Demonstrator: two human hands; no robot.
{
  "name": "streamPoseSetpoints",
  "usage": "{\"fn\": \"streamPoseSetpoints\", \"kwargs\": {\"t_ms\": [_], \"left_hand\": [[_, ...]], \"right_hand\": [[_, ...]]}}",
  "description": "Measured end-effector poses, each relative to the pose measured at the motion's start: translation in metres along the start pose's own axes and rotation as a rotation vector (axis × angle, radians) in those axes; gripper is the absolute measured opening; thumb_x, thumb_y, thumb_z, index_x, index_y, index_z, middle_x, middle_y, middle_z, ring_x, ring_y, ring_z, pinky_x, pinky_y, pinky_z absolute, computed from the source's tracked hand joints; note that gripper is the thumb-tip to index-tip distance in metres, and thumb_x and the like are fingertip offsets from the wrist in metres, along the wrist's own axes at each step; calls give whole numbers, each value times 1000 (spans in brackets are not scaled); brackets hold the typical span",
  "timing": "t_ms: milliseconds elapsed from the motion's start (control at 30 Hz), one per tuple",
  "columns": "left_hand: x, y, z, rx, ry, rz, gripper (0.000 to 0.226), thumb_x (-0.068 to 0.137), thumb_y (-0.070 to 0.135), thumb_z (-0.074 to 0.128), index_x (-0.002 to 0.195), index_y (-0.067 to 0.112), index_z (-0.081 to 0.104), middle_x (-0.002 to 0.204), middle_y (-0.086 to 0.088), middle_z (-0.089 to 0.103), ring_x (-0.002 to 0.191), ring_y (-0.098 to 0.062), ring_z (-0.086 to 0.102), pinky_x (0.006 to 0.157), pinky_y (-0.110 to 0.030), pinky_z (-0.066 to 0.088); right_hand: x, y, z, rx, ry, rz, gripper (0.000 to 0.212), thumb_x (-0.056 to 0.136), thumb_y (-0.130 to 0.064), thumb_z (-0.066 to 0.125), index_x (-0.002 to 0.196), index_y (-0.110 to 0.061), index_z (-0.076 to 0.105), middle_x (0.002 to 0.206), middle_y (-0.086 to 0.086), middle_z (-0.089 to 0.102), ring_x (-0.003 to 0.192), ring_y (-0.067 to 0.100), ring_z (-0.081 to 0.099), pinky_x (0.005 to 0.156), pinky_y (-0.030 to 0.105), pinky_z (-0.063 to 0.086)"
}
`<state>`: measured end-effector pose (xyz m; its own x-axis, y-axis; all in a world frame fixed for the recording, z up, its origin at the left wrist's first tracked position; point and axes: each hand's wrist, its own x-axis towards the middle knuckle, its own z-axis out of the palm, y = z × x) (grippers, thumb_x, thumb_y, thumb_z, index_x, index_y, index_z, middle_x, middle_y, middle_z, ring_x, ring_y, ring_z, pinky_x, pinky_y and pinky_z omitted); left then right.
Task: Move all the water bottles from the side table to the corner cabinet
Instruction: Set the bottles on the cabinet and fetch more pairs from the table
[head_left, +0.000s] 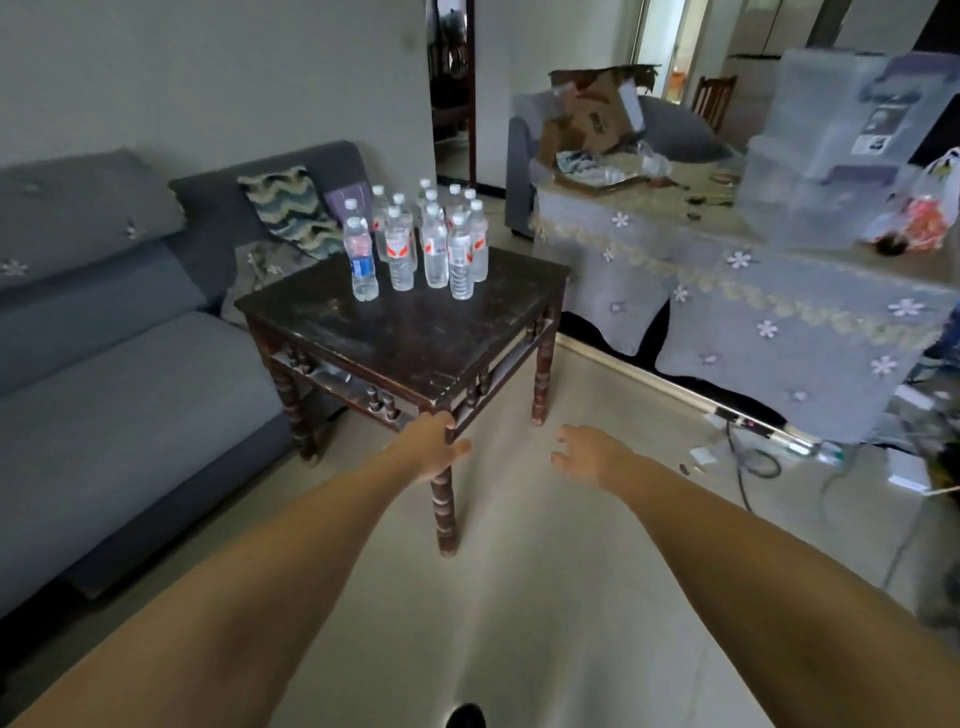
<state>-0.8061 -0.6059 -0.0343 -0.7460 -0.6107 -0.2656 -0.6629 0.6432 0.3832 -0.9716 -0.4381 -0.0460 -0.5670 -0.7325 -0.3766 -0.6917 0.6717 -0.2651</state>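
On the far half of the dark side table's surface (415, 332) stand about twelve water bottles (435, 249) upright in a tight cluster, one blue-labelled bottle (360, 254) at its left edge. The left hand (434, 441) touches the table's near corner, fingers (457, 447) loosely extended, holding nothing. The right hand (587, 454) hovers just right of that corner, fingers spread and empty.

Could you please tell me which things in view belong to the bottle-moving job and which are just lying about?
Job: clear plastic water bottles; dark wooden side table; open left hand; open right hand.

Lying about: grey sofa; torn cardboard box; stacked clear plastic bins.
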Motion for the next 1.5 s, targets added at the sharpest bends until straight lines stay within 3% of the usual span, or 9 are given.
{"fn": "streamPoseSetpoints", "kwargs": {"t_ms": [200, 433, 733, 933, 1067, 1133, 1233, 1300, 1500], "left_hand": [[136, 22, -51, -28, 33, 16, 56, 91, 49, 56, 133, 11, 49, 132, -17, 51, 116, -35, 56, 98, -40, 47], [288, 59, -54, -61, -11, -17, 57, 90, 50, 56, 131, 11, 50, 133, -18, 51, 121, -34, 53, 103, -41, 43], [434, 85, -73, -244, 83, -209, 60, 91, 50, 55, 135, 10, 47, 137, -17, 51, 122, -32, 54, 99, -37, 43], [496, 63, -78, -320, 119, -329, 63, 90, 49, 56, 137, 9, 45, 137, -15, 54, 122, -32, 55, 99, -37, 43], [546, 33, -92, -386, 200, -363, 55, 88, 46, 59, 128, 8, 51, 128, -15, 61, 114, -33, 59, 86, -33, 42], [568, 17, -97, -465, 216, -402, 65, 84, 45, 66, 133, 8, 45, 134, -15, 57, 118, -32, 57, 84, -31, 40], [593, 1, -101, -598, 188, -437, 99, 69, 49, 78, 146, 10, 28, 145, -12, 47, 127, -32, 51, 99, -38, 45], [608, -3, -101, -702, 201, -421, 109, 60, 50, 81, 147, 14, 25, 146, -10, 46, 129, -31, 50, 107, -47, 43], [637, -1, -82, -972, 438, -452, 93, 66, 23, 87, 141, 17, 31, 139, -5, 49, 127, -23, 50, 109, -45, 42]], "right_hand": [[104, 22, -68, 66, 34, 15, 48, 101, -34, 43, 141, -7, 42, 141, 16, 48, 127, 31, 48, 102, 34, 38], [241, 75, -128, 56, -15, -18, 43, 100, -31, 46, 137, -8, 48, 137, 16, 53, 124, 32, 51, 94, 30, 38], [416, 121, -225, -22, -41, -70, 49, 101, -33, 45, 139, -3, 41, 142, 18, 49, 130, 33, 47, 103, 34, 37], [499, 97, -239, -76, -86, -184, 45, 100, -36, 46, 134, -6, 47, 131, 18, 56, 120, 34, 54, 98, 38, 43], [557, 70, -247, -115, -99, -254, 48, 101, -37, 44, 140, -9, 41, 127, 16, 58, 116, 32, 57, 87, 36, 44], [588, 59, -252, -106, -95, -266, 49, 101, -37, 45, 140, -10, 41, 125, 16, 59, 115, 32, 58, 83, 35, 42], [629, 45, -257, -106, -96, -258, 52, 99, -40, 47, 142, -11, 40, 128, 14, 58, 119, 31, 56, 92, 37, 44], [653, 35, -257, -56, -103, -231, 58, 97, -42, 51, 144, -12, 36, 136, 13, 54, 126, 30, 52, 100, 39, 43], [700, -3, -234, 284, -65, -190, 80, 88, -37, 68, 151, -12, 24, 151, 14, 38, 137, 29, 42, 109, 38, 38]]}}
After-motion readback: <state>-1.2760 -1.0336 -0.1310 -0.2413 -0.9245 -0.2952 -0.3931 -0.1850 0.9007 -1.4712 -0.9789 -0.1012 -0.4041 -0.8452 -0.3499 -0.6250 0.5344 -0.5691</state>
